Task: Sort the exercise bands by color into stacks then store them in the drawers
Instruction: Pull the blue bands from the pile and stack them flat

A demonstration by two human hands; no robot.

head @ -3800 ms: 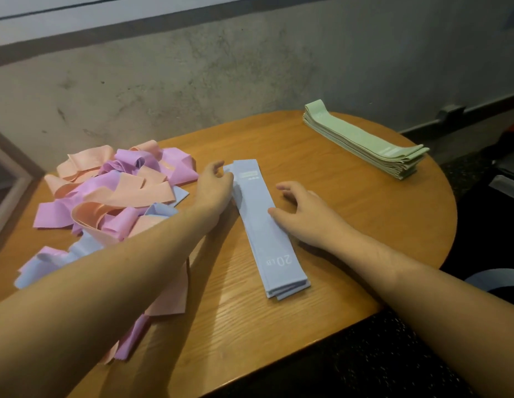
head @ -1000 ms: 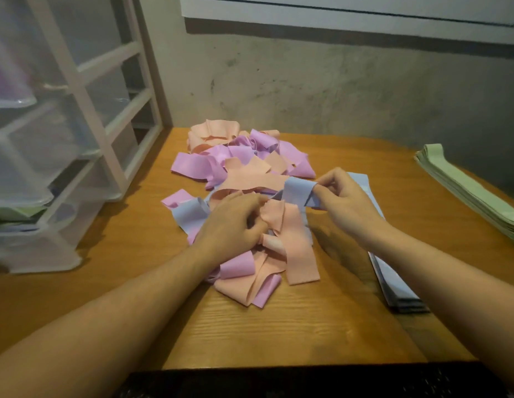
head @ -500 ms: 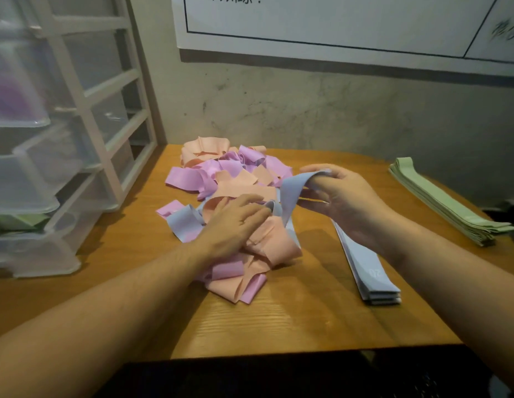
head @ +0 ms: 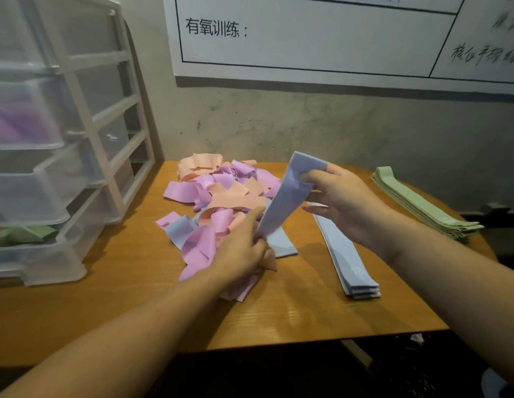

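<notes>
A blue exercise band (head: 289, 193) is stretched upward above the table. My right hand (head: 340, 202) grips its upper end, fingers curled round it. My left hand (head: 244, 245) pinches its lower end at the edge of a loose pile of pink, peach and blue bands (head: 218, 202). To the right of the pile lies a flat stack of blue bands (head: 347, 259). A neat stack of green bands (head: 416, 202) lies at the table's far right.
A white plastic drawer unit (head: 49, 156) stands on the wooden table (head: 120, 297) at the left; pink shows in an upper drawer, green in a lower one. A grey wall with a white poster (head: 322, 35) is behind. The table's front edge is near me.
My right hand has lifted the blue band's upper end higher out of the pile, and my left hand now holds its lower end. The view has tilted upward.
</notes>
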